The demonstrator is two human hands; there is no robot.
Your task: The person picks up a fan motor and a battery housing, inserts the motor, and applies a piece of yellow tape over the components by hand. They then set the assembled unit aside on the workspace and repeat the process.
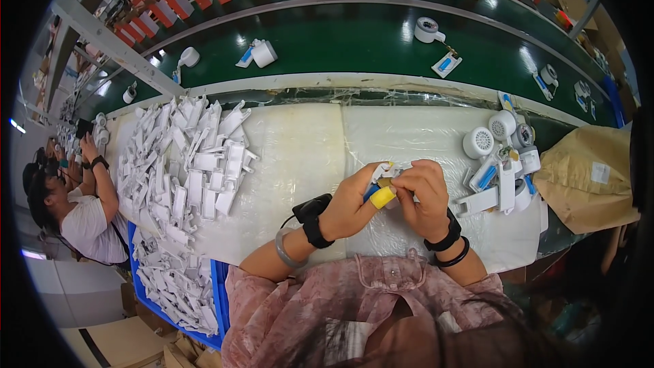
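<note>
In front of my chest, my left hand (346,206) is closed around a small white plastic part with a yellow cylinder (382,197) and a bit of blue at its lower end. My right hand (424,199) pinches at the same part from the other side, thumb and forefinger together by a small brownish piece. Fingers cover much of the part, so its exact kind is hidden. To the right lies a cluster of round white fan-like housings (479,142) with white handle pieces (477,202) and blue cylinders (487,176).
White plastic shells (204,161) are heaped at the left, above a blue bin (219,293) full of more. A green conveyor belt (340,37) carries several part-built units. A brown paper bag (589,180) stands at the right. Another person (88,215) works at the far left.
</note>
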